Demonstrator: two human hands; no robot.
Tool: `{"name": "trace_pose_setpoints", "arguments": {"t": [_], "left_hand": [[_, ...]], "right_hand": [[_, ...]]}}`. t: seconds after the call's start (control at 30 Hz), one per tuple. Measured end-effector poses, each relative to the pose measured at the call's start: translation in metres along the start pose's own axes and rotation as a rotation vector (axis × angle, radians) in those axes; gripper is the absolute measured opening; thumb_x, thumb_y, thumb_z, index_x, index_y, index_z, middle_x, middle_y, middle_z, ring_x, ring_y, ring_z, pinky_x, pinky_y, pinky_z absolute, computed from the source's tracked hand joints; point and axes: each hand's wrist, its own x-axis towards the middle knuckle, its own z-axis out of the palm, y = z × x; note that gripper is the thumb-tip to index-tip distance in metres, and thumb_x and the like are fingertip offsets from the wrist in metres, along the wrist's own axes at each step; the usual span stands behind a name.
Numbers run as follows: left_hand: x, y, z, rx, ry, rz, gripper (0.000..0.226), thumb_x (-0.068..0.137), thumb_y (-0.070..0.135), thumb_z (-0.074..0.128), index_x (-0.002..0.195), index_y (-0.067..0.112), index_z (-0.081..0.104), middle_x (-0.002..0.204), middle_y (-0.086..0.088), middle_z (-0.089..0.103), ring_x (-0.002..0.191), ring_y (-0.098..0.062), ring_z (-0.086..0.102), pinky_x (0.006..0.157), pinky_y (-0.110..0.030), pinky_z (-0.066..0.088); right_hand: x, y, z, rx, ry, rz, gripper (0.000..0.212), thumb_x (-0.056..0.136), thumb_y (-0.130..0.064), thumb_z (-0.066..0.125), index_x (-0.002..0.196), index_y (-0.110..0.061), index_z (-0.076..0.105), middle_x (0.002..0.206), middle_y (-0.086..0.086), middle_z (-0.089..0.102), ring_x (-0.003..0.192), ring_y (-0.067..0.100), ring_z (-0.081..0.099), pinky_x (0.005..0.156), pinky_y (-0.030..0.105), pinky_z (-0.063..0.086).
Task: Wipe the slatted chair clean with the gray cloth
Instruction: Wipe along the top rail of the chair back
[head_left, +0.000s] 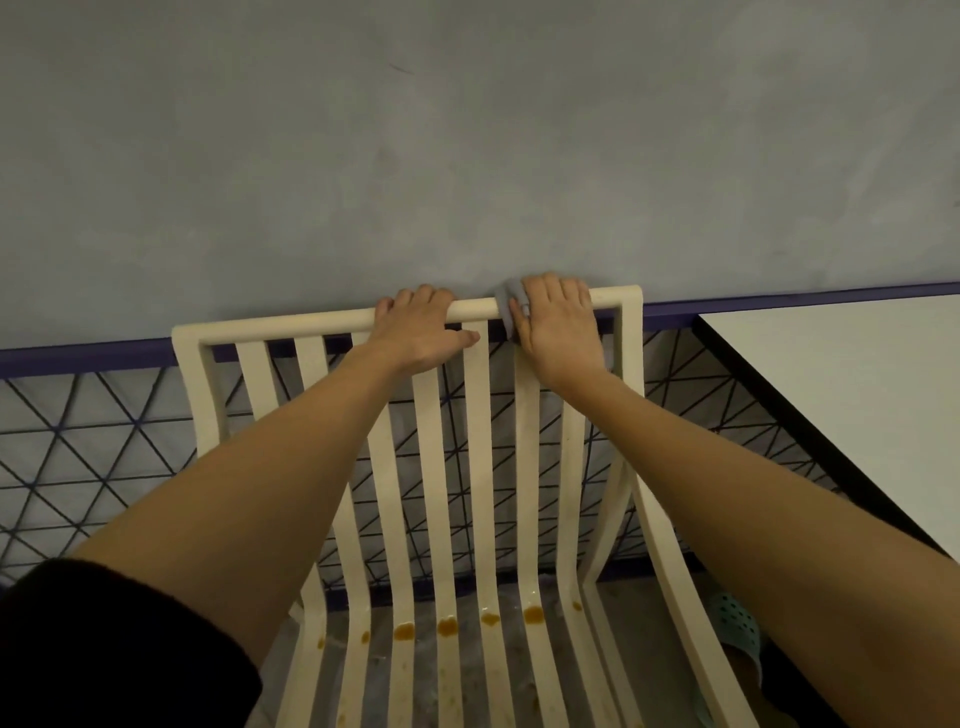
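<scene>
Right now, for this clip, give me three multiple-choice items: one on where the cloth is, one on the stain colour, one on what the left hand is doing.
1. Where is the gray cloth?
A. On the seat
B. On the chair's top rail, under the right hand
C. On the white table

2. What colour are the stains on the seat slats?
A. Orange-brown
B. Blue
C. Black

3. What is the left hand doing?
A. Hanging free
B. Holding the cloth
C. Gripping the top rail

Answers:
1 B, the cloth shows beneath the right hand on the top rail.
2 A, orange-brown blobs line the slats' bend.
3 C, the left hand curls its fingers over the rail, bare.
</scene>
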Motion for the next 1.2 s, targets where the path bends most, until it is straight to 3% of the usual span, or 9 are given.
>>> {"name": "trace_pose_setpoints", "arguments": {"t": [0.1,0.2,0.3,0.4,0.63,0.97,1.07,1.13,1.2], "left_hand": [[0.0,0.002,-0.001,0.006,-0.012,-0.015,0.057,0.091,0.057,0.047,0.137,0.025,0.04,0.137,-0.003,0.043,0.126,-0.027,0.038,0.104,-0.042,0.024],[0.001,0.001,-0.003,0.021,-0.029,-0.027,0.057,0.091,0.057,0.046,0.138,0.025,0.039,0.138,-0.004,0.042,0.127,-0.028,0.038,0.104,-0.043,0.024],[0.0,0.001,-0.002,0.041,-0.047,-0.032,0.058,0.092,0.058,0.046,0.138,0.024,0.038,0.14,-0.005,0.041,0.129,-0.028,0.036,0.104,-0.043,0.024],[0.001,0.002,-0.001,0.056,-0.044,-0.024,0.06,0.091,0.058,0.046,0.139,0.023,0.038,0.141,-0.005,0.04,0.129,-0.029,0.036,0.104,-0.043,0.025],[0.002,0.002,-0.003,0.076,-0.053,-0.027,0.06,0.092,0.057,0.047,0.14,0.023,0.036,0.144,-0.004,0.038,0.131,-0.029,0.035,0.105,-0.043,0.024],[0.002,0.0,-0.001,0.055,-0.019,-0.011,0.058,0.091,0.057,0.049,0.138,0.023,0.039,0.14,-0.004,0.042,0.129,-0.029,0.037,0.105,-0.043,0.024],[0.001,0.0,0.0,0.051,-0.009,0.0,0.06,0.091,0.056,0.049,0.14,0.024,0.037,0.141,-0.003,0.041,0.129,-0.028,0.036,0.106,-0.043,0.023],[0.001,-0.002,0.001,0.039,-0.005,0.007,0.061,0.091,0.055,0.05,0.141,0.024,0.037,0.141,-0.003,0.04,0.129,-0.028,0.036,0.106,-0.043,0.022],[0.0,-0.002,0.0,0.033,-0.005,0.014,0.061,0.091,0.055,0.051,0.141,0.023,0.036,0.141,-0.003,0.04,0.129,-0.028,0.035,0.106,-0.042,0.022]], "right_hand": [[0.019,-0.02,-0.01,-0.01,-0.065,0.126,0.031,0.101,-0.031,0.033,0.103,-0.013,0.057,0.097,0.008,0.062,0.091,0.029,0.055,0.087,0.041,0.04],[0.039,-0.031,-0.016,-0.17,-0.283,0.027,0.028,0.099,-0.023,0.037,0.113,-0.012,0.058,0.103,0.009,0.062,0.092,0.034,0.059,0.079,0.045,0.044],[0.055,-0.032,-0.014,-0.18,-0.43,0.048,0.03,0.097,-0.027,0.035,0.108,-0.015,0.061,0.104,0.008,0.061,0.086,0.03,0.056,0.066,0.04,0.036],[0.064,-0.03,-0.01,-0.081,-0.477,0.149,0.033,0.095,-0.036,0.034,0.096,-0.014,0.059,0.095,0.006,0.059,0.077,0.025,0.048,0.063,0.035,0.034],[0.065,-0.012,-0.019,0.061,-0.467,0.197,0.034,0.095,-0.042,0.038,0.086,-0.013,0.054,0.083,0.007,0.053,0.077,0.025,0.05,0.068,0.033,0.036],[0.053,0.015,-0.026,-0.01,-0.357,0.152,0.035,0.098,-0.036,0.036,0.077,-0.013,0.051,0.078,0.007,0.051,0.074,0.026,0.049,0.063,0.031,0.037],[0.042,0.027,-0.021,0.022,-0.278,0.1,0.039,0.1,-0.037,0.033,0.075,-0.014,0.052,0.07,0.005,0.052,0.067,0.025,0.051,0.056,0.034,0.036],[0.031,0.036,-0.016,0.083,-0.152,0.057,0.039,0.101,-0.041,0.033,0.078,-0.015,0.052,0.071,0.003,0.052,0.067,0.023,0.05,0.066,0.036,0.042],[0.019,0.045,-0.012,0.134,-0.042,0.005,0.038,0.101,-0.042,0.032,0.082,-0.016,0.053,0.075,0.002,0.051,0.07,0.022,0.048,0.073,0.036,0.037]]}}
